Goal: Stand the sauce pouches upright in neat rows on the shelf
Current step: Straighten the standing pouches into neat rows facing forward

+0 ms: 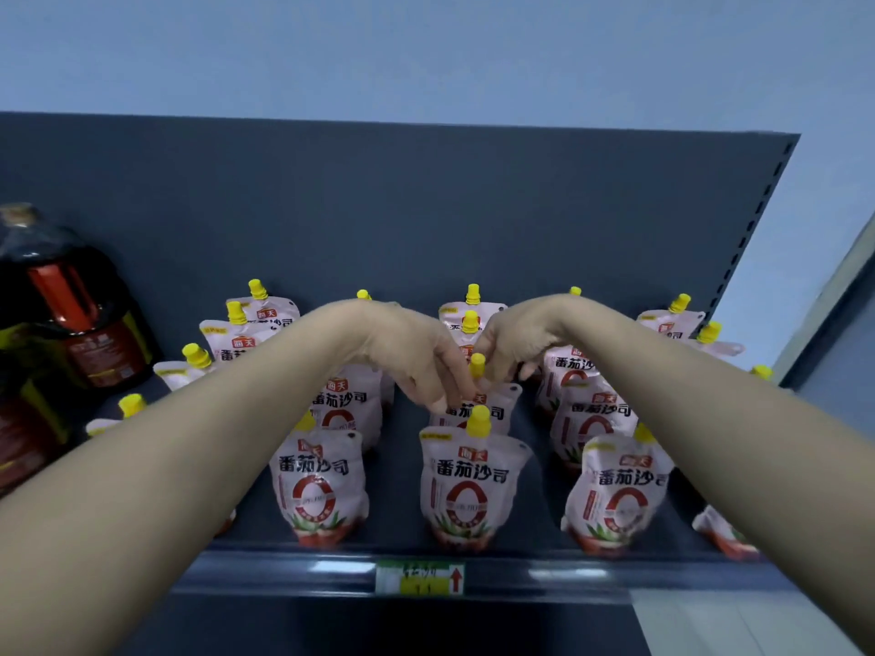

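Both hands [466,366] on upright pouch [483,404] (mid-row)

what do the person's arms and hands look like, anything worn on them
Both forearms are bare right to the picture's edge: no sleeves show. The left hand and the right hand wear no gloves. No watch, bracelet or ring can be seen on either wrist or on the fingers that show. The fingertips are too blurred to tell anything about the nails.
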`<state>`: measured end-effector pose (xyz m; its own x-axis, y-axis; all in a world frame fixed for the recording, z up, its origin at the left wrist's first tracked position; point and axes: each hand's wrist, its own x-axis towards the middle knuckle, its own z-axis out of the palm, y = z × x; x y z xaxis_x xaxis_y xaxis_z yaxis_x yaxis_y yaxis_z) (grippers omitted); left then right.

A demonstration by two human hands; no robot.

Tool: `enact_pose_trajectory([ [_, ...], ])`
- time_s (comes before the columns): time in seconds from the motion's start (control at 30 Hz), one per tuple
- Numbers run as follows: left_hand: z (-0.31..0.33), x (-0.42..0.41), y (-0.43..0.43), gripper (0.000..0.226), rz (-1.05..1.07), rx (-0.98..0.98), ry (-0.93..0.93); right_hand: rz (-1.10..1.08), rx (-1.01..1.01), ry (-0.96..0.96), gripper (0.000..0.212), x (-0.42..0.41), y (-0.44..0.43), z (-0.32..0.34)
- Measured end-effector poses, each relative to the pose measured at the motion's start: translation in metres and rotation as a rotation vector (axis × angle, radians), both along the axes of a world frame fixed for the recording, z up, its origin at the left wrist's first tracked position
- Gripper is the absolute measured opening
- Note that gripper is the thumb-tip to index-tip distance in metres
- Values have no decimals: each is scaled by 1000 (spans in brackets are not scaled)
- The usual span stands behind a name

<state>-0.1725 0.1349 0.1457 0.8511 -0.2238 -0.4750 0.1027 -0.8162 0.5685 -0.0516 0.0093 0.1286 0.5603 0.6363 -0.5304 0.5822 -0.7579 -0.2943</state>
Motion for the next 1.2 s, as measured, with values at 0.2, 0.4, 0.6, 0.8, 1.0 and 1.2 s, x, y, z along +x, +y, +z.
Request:
enact_pose_trajectory([
  [0.2, -30, -18, -26, 3, -30, 131, -7, 22, 59, -124, 15, -13, 3, -13],
  [0.4, -45, -22, -28, 25, 6, 154, -126, -25, 67, -130, 24, -22, 2, -13],
  [0.6, -45, -31, -24, 24, 7, 119, -146, -78, 106, -152, 24, -29, -1, -17],
  [0.8, -18, -35, -1, 45, 83, 50, -132, -123, 37, -171, 44, -33, 0, -12],
  [1.0, -16, -39, 8, 41, 228, -67, -205, -160, 2, -170, 64, -33, 4, -11],
  [1.2, -10, -38, 4, 33, 341, -96, -379, -145, 58, -134, 74, -31, 1, -9],
])
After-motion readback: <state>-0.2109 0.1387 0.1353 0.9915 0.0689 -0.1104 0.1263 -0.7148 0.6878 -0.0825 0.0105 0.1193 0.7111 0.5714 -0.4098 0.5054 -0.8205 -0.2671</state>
